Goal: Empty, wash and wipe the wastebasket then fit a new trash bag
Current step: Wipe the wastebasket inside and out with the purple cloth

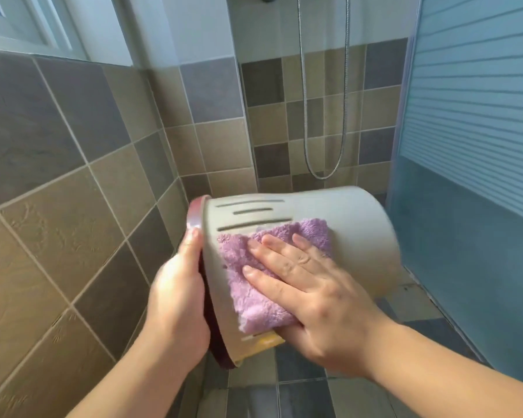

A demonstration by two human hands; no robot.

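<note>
Your single head camera, wide-angle, looking forward and down from your own eye level, close over both forearms, facing the tiled shower corner (242,122), floor at bottom edge.

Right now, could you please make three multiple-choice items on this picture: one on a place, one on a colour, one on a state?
1. Where does the cloth lie?
A. on the floor
B. on the outer wall of the wastebasket
C. over the shower hose

2. What colour is the cloth?
A. purple
B. green
C. white

3. How is the wastebasket held?
A. upright on the floor
B. upside down on a shelf
C. tipped on its side in the air

Answers:
1 B: the right hand presses the cloth flat on the wall of the wastebasket.
2 A: its pile is plainly purple.
3 C: the left hand grips the rim, which faces left.
</note>
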